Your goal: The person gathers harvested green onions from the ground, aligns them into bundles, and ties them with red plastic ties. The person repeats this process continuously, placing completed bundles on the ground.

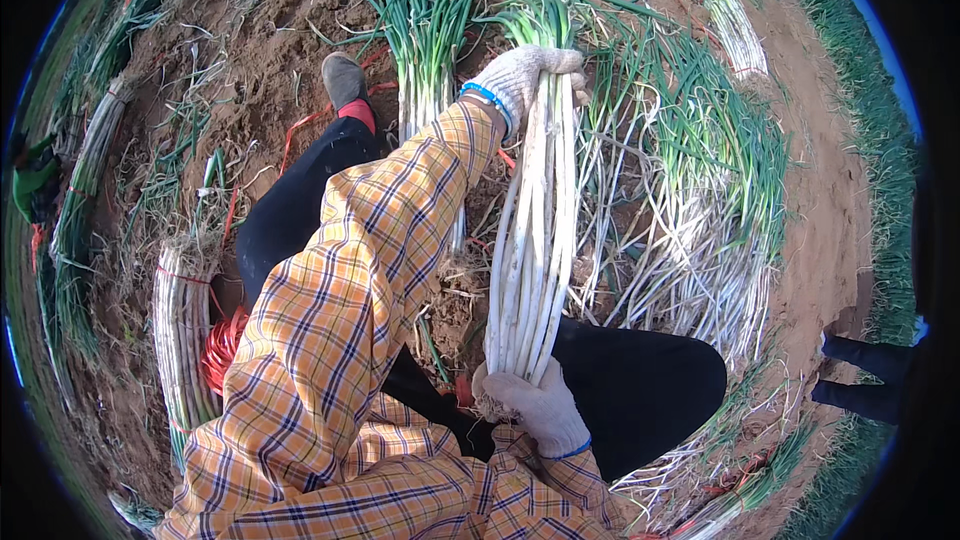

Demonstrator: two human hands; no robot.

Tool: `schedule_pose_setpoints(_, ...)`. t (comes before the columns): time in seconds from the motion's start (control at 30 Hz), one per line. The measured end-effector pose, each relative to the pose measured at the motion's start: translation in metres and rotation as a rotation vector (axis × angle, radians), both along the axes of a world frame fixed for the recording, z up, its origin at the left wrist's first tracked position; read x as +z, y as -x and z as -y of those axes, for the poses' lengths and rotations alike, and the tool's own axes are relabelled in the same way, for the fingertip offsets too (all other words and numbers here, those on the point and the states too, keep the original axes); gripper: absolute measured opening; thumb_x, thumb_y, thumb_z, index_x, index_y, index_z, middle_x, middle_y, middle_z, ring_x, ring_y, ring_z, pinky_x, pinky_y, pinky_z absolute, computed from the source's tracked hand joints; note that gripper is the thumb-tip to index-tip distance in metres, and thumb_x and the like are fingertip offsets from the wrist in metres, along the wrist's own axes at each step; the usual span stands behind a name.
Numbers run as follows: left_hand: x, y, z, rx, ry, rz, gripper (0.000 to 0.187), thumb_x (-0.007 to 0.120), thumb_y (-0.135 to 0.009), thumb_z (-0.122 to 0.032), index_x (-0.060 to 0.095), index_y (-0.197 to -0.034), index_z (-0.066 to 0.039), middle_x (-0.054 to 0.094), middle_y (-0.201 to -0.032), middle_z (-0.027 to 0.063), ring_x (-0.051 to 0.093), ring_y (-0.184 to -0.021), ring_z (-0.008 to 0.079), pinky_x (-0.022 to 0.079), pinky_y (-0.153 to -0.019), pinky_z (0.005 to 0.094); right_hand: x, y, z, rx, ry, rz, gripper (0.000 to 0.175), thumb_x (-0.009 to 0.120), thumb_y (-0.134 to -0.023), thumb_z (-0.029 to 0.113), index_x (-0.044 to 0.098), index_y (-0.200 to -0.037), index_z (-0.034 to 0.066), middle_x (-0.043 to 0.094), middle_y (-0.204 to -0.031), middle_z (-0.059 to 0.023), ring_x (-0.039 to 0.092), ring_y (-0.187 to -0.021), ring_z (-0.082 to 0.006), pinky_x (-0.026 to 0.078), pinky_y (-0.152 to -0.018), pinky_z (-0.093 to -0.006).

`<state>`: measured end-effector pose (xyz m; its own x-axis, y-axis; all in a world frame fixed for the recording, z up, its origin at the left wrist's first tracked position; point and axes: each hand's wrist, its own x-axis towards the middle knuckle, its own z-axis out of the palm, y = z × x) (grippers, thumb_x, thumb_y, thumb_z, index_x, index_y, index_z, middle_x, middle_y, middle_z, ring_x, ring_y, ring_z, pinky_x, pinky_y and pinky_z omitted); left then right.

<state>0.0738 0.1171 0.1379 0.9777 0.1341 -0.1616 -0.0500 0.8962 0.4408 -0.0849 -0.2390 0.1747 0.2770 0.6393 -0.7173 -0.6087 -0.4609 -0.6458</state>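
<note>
A bunch of long green onions (534, 210) is held upright in the picture between both gloved hands, above the ground. My left hand (532, 79), in a white knit glove with a blue band at the wrist, closes round the stalks just below the green leaves. Around the root end my right hand (536, 405) is closed, also in a white knit glove; some roots show beside its fingers. Left of the held bunch, another bundle of green onions (427, 37) lies on the soil, partly hidden by my left sleeve. To the right spreads a large loose pile of green onions (697, 225).
Tied green onion bundles lie at left (182, 330), far left (97, 142) and upper right (739, 30). Red plastic twine (223, 349) is heaped near my left knee. A person in green (36, 180) is at the left edge; another person's dark-clad legs (862, 379) stand at right.
</note>
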Motion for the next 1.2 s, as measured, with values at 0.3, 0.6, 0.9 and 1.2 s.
schedule_pose_setpoints(0.3, 0.065, 0.031, -0.194, 0.151, -1.215, -0.288, 0.018, 0.07, -0.1, -0.021, 0.072, -0.097, -0.003, 0.073, -0.081, 0.0087, 0.074, -0.063, 0.0236, 0.068, -0.064, 0.0398, -0.109, -0.036, -0.196, -0.045, -0.301, -0.175, 0.048, 0.087, -0.091, 0.02, 0.067, -0.129, -0.0009, 0.075, -0.104, -0.0061, 0.069, -0.09, -0.0132, 0.054, -0.074, -0.0275)
schedule_pose_setpoints(0.6, -0.234, 0.009, -0.232, -0.024, -1.674, -0.948, 0.052, 0.089, -0.086, -0.038, 0.079, -0.113, 0.005, 0.077, -0.09, 0.012, 0.073, -0.092, 0.0229, 0.056, -0.091, 0.0368, -0.242, -0.022, -0.211, 0.283, 0.542, 0.268, 0.094, 0.079, -0.085, 0.059, 0.056, -0.137, -0.0159, 0.066, -0.131, -0.0341, 0.065, -0.123, -0.0447, 0.05, -0.107, -0.0485)
schedule_pose_setpoints(0.9, -0.156, -0.001, -0.224, 0.299, -1.602, -1.168, 0.048, 0.077, -0.097, -0.034, 0.071, -0.128, 0.003, 0.077, -0.112, 0.0189, 0.076, -0.099, 0.0272, 0.061, -0.086, 0.0356, -0.288, -0.019, -0.213, 0.3, 0.348, 0.227, 0.094, 0.074, -0.085, 0.057, 0.052, -0.147, -0.0111, 0.058, -0.144, -0.034, 0.058, -0.135, -0.0439, 0.044, -0.116, -0.0484)
schedule_pose_setpoints(1.2, -0.216, 0.145, -0.048, 0.127, -2.392, -0.47, 0.057, 0.063, -0.103, -0.031, 0.055, -0.151, -0.001, 0.048, -0.16, 0.0248, 0.041, -0.152, 0.0437, 0.03, -0.127, 0.0521, -0.26, -0.033, -0.216, 0.373, 0.413, 0.194, 0.109, 0.075, -0.079, 0.063, 0.046, -0.153, -0.012, 0.053, -0.151, -0.0363, 0.053, -0.142, -0.0465, 0.041, -0.121, -0.0487)
